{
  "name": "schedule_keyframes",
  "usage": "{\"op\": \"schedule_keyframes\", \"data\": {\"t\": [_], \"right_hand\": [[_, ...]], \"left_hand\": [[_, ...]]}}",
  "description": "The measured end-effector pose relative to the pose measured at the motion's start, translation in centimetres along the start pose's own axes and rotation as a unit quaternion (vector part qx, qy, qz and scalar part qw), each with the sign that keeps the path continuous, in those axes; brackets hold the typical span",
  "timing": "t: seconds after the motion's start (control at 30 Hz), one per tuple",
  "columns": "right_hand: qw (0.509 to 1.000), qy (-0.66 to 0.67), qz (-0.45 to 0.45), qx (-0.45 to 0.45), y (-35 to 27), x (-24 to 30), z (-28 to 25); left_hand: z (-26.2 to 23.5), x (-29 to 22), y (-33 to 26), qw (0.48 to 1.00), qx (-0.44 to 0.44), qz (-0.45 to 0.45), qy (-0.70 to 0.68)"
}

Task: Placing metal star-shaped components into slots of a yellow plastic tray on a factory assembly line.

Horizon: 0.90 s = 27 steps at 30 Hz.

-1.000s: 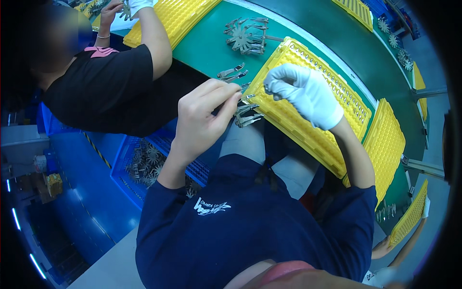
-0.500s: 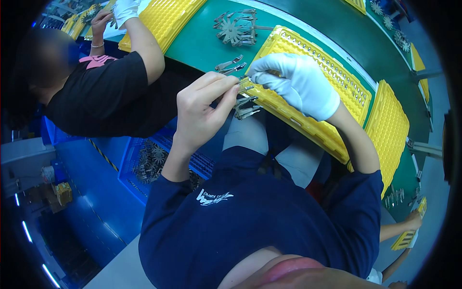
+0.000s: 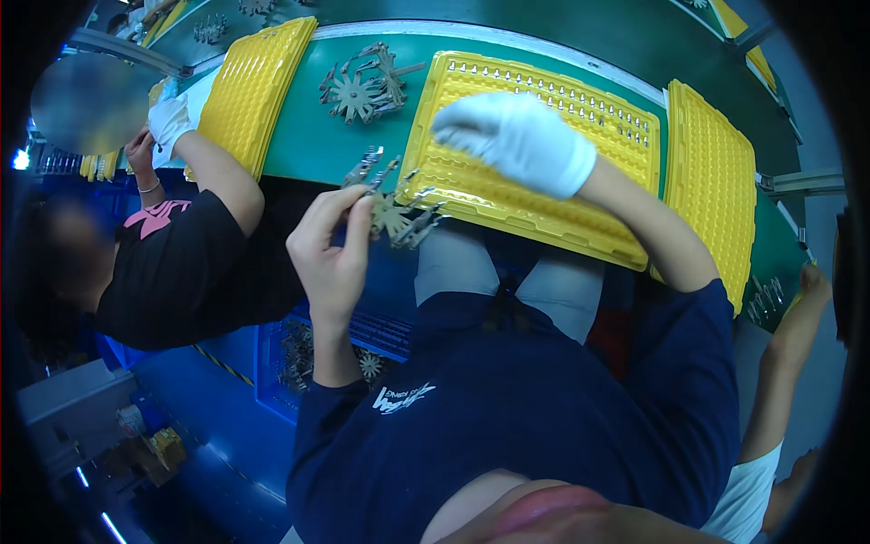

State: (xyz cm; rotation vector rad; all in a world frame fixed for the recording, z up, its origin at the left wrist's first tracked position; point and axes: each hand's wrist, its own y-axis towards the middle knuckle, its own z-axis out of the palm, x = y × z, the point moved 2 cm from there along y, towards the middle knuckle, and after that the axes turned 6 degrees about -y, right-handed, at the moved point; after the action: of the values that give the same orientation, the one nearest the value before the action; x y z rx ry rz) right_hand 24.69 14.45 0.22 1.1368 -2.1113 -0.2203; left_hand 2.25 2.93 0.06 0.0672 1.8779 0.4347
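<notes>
My bare left hand (image 3: 331, 249) pinches a star-shaped metal fixture (image 3: 391, 218) with several clip-like arms, left of the tray and above my lap. My right hand (image 3: 521, 143), in a white glove, hovers over the left and middle part of a yellow ridged tray (image 3: 544, 218). Its fingers are curled together, and whatever lies in them is hidden. Small shiny metal pieces (image 3: 530, 83) stand in rows along the tray's far side. The two hands are apart.
Another fixture (image 3: 355, 96) lies on the green bench (image 3: 299, 136). Yellow trays flank the work: a stack at left (image 3: 258, 86) and one at right (image 3: 716, 172). A co-worker (image 3: 181, 245) sits close on my left. A blue crate (image 3: 272, 363) of fixtures stands low by my left arm.
My right hand has left the fixture and moved out over the tray. My left hand still holds the fixture, now farther from the right hand. The whole view has shifted.
</notes>
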Motion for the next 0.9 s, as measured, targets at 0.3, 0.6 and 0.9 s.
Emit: {"op": "schedule_keyframes", "data": {"t": [0.3,0.6,0.9], "right_hand": [[0.947,-0.269,0.067,0.159,-2.2,-14.2,-1.2],[0.939,-0.299,-0.035,0.164,-1.4,-15.5,-1.1],[0.949,-0.250,-0.052,0.184,-1.5,-16.3,-1.4]], "left_hand": [[-1.5,1.4,0.9,0.999,0.029,0.013,-0.028],[-0.6,-2.0,1.1,0.993,0.026,0.045,0.102],[-0.8,-2.4,0.9,0.986,-0.007,0.087,0.145]]}}
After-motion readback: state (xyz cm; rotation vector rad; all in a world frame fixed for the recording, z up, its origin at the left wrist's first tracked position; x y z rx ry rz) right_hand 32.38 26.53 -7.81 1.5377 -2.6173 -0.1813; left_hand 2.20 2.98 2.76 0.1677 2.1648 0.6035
